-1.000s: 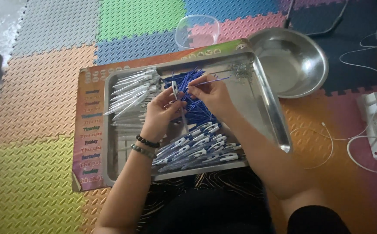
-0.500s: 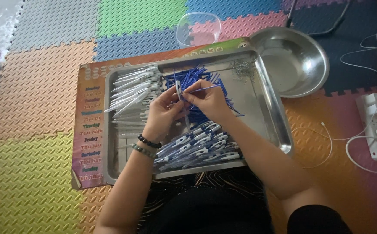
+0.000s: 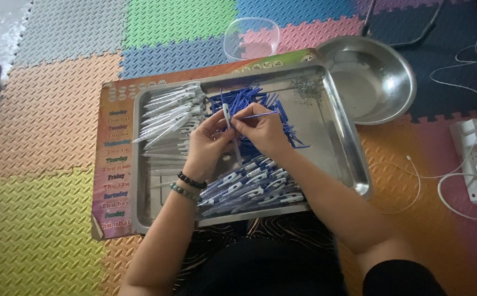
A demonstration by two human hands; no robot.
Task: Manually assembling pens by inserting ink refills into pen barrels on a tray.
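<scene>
Blue thin refill pinched in right hand, white pen barrel gripped in left hand; misaligned tip could bend it, or it drops into steel tray.

pen barrel: white, slim — upright, pinched in the left hand above the middle of the tray.
refill: thin blue rod, lying near level, its left end at the barrel's top, held by the right hand.
position: both just above the heap of loose blue refills — hands touching each other.
</scene>
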